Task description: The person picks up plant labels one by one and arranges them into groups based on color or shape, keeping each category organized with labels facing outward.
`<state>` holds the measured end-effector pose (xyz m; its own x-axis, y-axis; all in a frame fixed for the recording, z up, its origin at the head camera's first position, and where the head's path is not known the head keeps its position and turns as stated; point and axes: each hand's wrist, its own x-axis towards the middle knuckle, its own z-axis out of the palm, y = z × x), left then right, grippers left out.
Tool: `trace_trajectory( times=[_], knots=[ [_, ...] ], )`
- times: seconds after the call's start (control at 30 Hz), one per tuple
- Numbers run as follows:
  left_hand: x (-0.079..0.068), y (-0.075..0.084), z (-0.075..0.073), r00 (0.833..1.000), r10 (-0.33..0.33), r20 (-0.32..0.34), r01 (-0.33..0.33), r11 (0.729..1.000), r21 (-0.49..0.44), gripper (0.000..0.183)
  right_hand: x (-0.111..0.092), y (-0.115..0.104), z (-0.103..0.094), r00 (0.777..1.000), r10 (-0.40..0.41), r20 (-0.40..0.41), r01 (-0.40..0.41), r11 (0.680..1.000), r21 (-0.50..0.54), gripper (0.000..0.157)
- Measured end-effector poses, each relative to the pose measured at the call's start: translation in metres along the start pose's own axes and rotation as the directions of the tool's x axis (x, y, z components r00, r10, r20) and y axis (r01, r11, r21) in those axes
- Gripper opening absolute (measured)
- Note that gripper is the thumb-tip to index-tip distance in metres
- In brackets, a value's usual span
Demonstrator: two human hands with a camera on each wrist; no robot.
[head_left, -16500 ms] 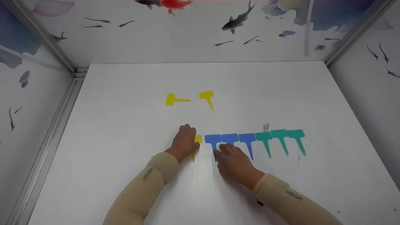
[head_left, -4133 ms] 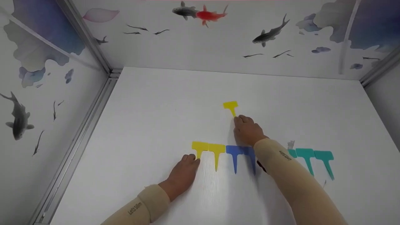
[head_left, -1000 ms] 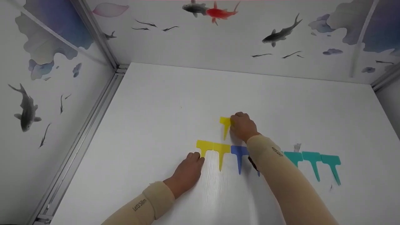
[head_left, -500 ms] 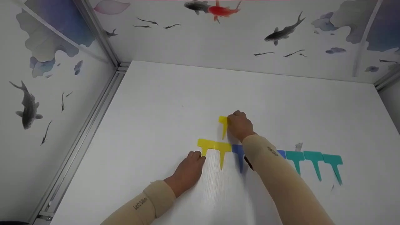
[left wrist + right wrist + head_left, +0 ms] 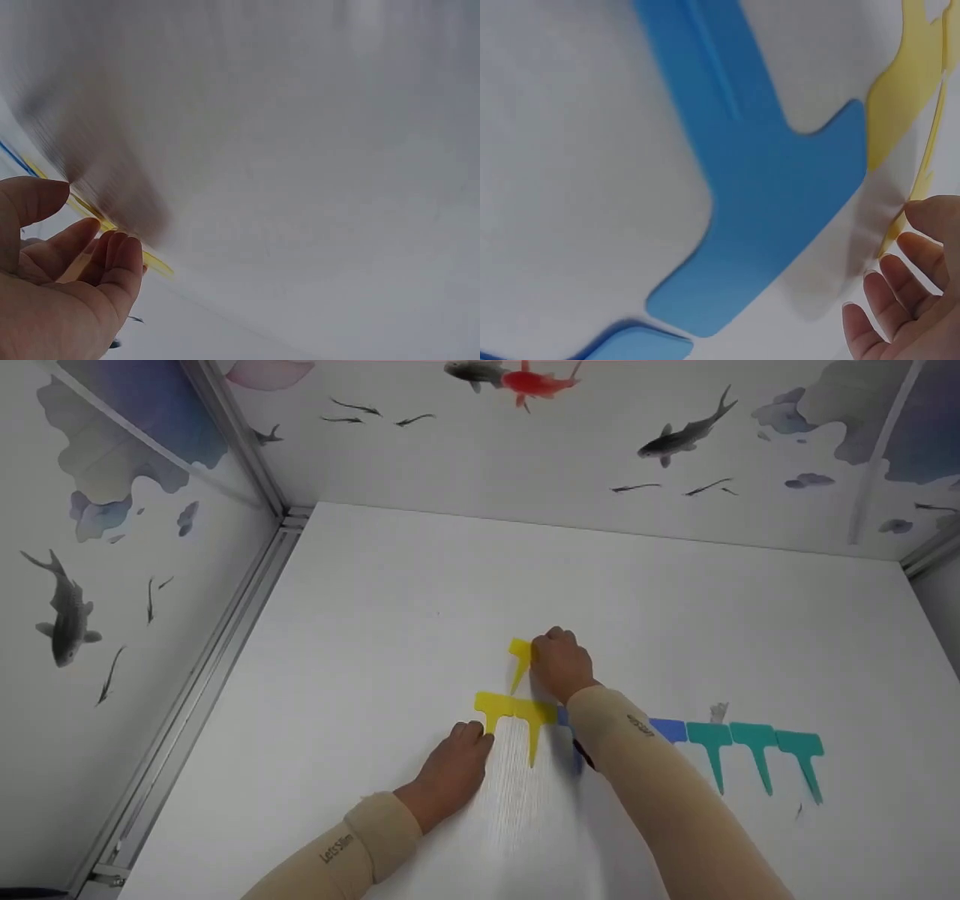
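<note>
I see my right hand (image 5: 561, 664) on a flat yellow plastic T-shaped plant tag (image 5: 519, 658), fingers curled over its head near the middle of the white table (image 5: 390, 600); it looks like a grip, though the knuckles hide the actual contact. The tag's stake points toward the near edge and stops just short of the row below it. That row runs parallel to the near edge: two yellow tags (image 5: 515, 712) side by side, heads touching, then blue T-shaped tags (image 5: 667, 729) mostly hidden under my right forearm, then three teal T-shaped tags (image 5: 756, 739) toward the right edge. My left hand (image 5: 455, 765) lies flat on the table with relaxed, nearly straight fingers, fingertips (image 5: 474, 731) at the stake of the leftmost yellow tag in the row. The right wrist view shows one blue tag (image 5: 757, 172) lying flat next to a yellow one. A small pale scrap (image 5: 718, 711) sits just behind the teal tags.
</note>
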<state>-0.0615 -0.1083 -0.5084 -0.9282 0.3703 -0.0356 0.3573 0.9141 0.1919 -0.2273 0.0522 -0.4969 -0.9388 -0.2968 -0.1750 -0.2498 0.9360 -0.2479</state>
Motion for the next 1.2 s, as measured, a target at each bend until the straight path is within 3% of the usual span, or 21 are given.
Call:
trace_trajectory(
  times=[0.27,0.53,0.73,1.2],
  knots=[
    [0.0,0.0,0.0,1.0,-0.01,0.008,0.01,1.0,-0.023,0.029,-0.001,-0.011,0.0,1.0,-0.001,-0.002,0.001,1.0,0.006,0.031],
    [0.0,-0.001,0.001,0.999,0.024,-0.022,-0.024,0.999,0.024,0.027,0.0,-0.015,0.005,0.995,-0.06,-0.075,0.059,0.998,-0.018,0.028],
    [0.001,-0.002,0.002,1.0,0.018,-0.016,-0.017,1.0,0.016,0.028,0.001,-0.018,0.008,0.994,-0.055,-0.097,0.053,0.998,-0.019,0.027],
    [0.0,-0.003,0.0,1.0,0.009,0.0,-0.009,1.0,-0.023,0.025,0.005,-0.024,0.009,0.998,-0.02,-0.054,0.017,0.998,-0.064,0.03]
  ],
)
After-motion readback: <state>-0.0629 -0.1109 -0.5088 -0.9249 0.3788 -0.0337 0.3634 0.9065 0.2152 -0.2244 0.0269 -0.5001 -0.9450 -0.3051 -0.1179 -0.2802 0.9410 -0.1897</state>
